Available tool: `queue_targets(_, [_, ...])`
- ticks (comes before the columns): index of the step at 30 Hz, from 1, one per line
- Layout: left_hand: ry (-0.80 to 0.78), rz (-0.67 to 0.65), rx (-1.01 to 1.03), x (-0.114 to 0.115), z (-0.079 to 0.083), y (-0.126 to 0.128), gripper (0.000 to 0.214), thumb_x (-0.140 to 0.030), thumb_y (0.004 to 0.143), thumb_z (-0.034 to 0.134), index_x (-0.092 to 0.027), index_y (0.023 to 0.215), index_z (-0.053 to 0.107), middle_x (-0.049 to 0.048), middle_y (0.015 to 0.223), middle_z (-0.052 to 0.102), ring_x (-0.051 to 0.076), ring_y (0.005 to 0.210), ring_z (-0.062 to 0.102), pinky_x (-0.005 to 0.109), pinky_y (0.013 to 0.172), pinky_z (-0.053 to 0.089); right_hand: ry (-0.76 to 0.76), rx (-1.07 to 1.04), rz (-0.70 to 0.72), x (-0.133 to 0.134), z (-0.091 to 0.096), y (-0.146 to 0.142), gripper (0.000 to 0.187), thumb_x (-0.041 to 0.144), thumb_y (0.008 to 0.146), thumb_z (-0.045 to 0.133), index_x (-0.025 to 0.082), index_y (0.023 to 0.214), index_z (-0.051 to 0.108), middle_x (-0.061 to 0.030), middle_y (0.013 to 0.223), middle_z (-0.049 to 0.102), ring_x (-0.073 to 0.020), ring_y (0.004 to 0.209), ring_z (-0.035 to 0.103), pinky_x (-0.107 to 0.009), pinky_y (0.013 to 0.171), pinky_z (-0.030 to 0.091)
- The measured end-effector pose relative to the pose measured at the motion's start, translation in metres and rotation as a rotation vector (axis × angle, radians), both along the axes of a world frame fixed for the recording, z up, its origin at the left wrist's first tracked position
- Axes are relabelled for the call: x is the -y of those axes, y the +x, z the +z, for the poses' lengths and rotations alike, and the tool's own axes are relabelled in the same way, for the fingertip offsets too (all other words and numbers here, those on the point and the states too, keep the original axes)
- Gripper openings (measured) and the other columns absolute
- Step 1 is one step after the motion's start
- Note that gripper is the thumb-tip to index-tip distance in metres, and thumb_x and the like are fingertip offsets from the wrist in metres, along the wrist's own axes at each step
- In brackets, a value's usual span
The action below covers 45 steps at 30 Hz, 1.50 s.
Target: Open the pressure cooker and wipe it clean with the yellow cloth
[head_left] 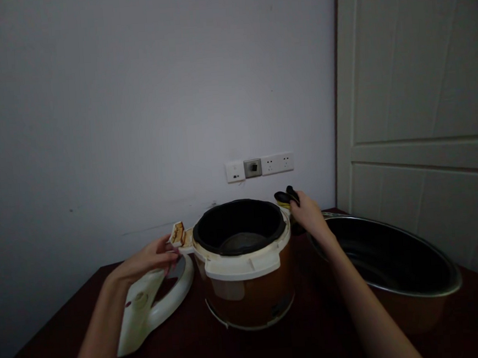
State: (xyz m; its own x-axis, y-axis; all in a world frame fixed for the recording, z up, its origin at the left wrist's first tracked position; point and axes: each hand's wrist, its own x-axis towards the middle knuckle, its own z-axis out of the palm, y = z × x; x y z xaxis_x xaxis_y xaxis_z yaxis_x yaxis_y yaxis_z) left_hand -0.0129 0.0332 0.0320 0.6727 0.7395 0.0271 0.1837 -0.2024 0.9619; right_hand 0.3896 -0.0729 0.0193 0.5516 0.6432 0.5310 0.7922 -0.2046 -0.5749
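Note:
A brown and white electric cooker body [241,267] with a dark inner cavity stands in the middle of the dark table. My left hand [156,257] is at its left side, fingers apart, beside a stained white bracket [178,234]; whether they touch it is unclear. Under that hand lies a white lid with a curved handle [170,303]. My right hand [308,212] is closed around a black item with a yellow edge [284,197] at the cooker's right rim. Its rounded black ends stick out past my fingers, and its kind is hard to make out in the dim light.
To the right is a large dark-lined oval pot [394,255] with a metal rim, partly behind my right forearm. Wall sockets [277,163] and a switch [252,168] are behind the cooker. A white panelled door [417,76] stands at the right.

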Motion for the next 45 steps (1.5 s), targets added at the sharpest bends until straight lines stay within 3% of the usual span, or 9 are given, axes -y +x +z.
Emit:
queue_targets(2, [-0.056, 0.019, -0.047, 0.001, -0.001, -0.002, 0.025, -0.028, 0.072, 0.068, -0.016, 0.091, 0.058, 0.0041, 0.076, 0.065, 0.015, 0.060, 0.059, 0.021, 0.045, 0.046, 0.007, -0.046, 0.031, -0.005, -0.003, 0.001, 0.042, 0.024, 0.087, 0.041, 0.011, 0.125, 0.050, -0.0165, 0.106, 0.066, -0.0274, 0.099, 0.062, -0.033, 0.082, 0.044])
queue_targets(5, [-0.126, 0.037, -0.066, 0.003, 0.000, -0.002, 0.021, -0.033, 0.072, 0.066, -0.017, 0.077, 0.054, 0.0039, 0.069, 0.063, 0.016, 0.057, 0.059, 0.023, 0.044, 0.048, 0.059, -0.120, 0.060, -0.014, -0.009, 0.003, 0.045, 0.027, 0.085, 0.043, 0.011, 0.126, 0.051, -0.0162, 0.110, 0.064, -0.0269, 0.103, 0.060, -0.034, 0.085, 0.044])
queue_targets(13, [-0.203, 0.060, -0.066, 0.008, 0.006, 0.010, 0.013, -0.026, 0.064, 0.063, -0.014, 0.068, 0.058, 0.0076, 0.063, 0.065, 0.019, 0.057, 0.062, 0.026, 0.044, 0.051, 0.336, -0.478, 0.135, -0.030, -0.014, 0.007, 0.045, 0.031, 0.071, 0.054, 0.012, 0.112, 0.059, -0.0138, 0.110, 0.065, -0.0258, 0.105, 0.058, -0.035, 0.089, 0.044])
queue_targets(19, [-0.224, 0.127, 0.020, 0.007, 0.004, 0.012, 0.008, -0.012, 0.054, 0.062, -0.015, 0.059, 0.056, 0.0069, 0.061, 0.065, 0.017, 0.055, 0.060, 0.027, 0.047, 0.054, 0.535, -0.887, 0.252, -0.023, -0.008, -0.005, 0.035, 0.027, 0.057, 0.059, 0.014, 0.089, 0.064, -0.0027, 0.073, 0.066, -0.0171, 0.066, 0.059, -0.025, 0.057, 0.044])
queue_targets(23, [-0.246, 0.161, 0.071, 0.011, 0.008, 0.017, 0.011, -0.008, 0.050, 0.057, -0.017, 0.052, 0.050, 0.0043, 0.056, 0.061, 0.012, 0.048, 0.054, 0.025, 0.045, 0.052, 0.606, -0.995, 0.282, -0.018, -0.006, -0.011, 0.029, 0.024, 0.051, 0.058, 0.014, 0.078, 0.062, 0.0004, 0.062, 0.062, -0.0137, 0.057, 0.055, -0.022, 0.051, 0.041])
queue_targets(30, [-0.259, 0.183, 0.126, 0.007, 0.006, 0.020, 0.019, -0.003, 0.049, 0.052, -0.017, 0.060, 0.045, -0.0012, 0.054, 0.056, 0.009, 0.043, 0.050, 0.022, 0.042, 0.050, 0.430, -0.819, 0.241, -0.013, -0.006, -0.005, 0.030, 0.027, 0.056, 0.054, 0.014, 0.082, 0.061, -0.0034, 0.067, 0.063, -0.0168, 0.059, 0.058, -0.024, 0.051, 0.043])
queue_targets(36, [-0.247, 0.212, 0.168, -0.002, -0.002, 0.020, 0.017, -0.005, 0.052, 0.052, -0.018, 0.056, 0.042, -0.0016, 0.049, 0.053, 0.005, 0.038, 0.043, 0.015, 0.036, 0.038, 0.302, -0.681, 0.206, -0.007, -0.002, -0.004, 0.037, 0.025, 0.058, 0.054, 0.010, 0.090, 0.064, -0.0057, 0.071, 0.065, -0.0184, 0.063, 0.060, -0.024, 0.051, 0.044])
queue_targets(45, [-0.314, 0.229, 0.370, -0.030, -0.018, 0.025, 0.017, -0.006, 0.046, 0.048, -0.017, 0.055, 0.038, -0.0033, 0.046, 0.043, 0.002, 0.035, 0.033, 0.013, 0.034, 0.026, 0.119, -0.558, 0.202, 0.014, 0.014, -0.017, 0.033, 0.023, 0.065, 0.054, 0.011, 0.093, 0.066, -0.0053, 0.068, 0.065, -0.0184, 0.060, 0.060, -0.025, 0.052, 0.045])
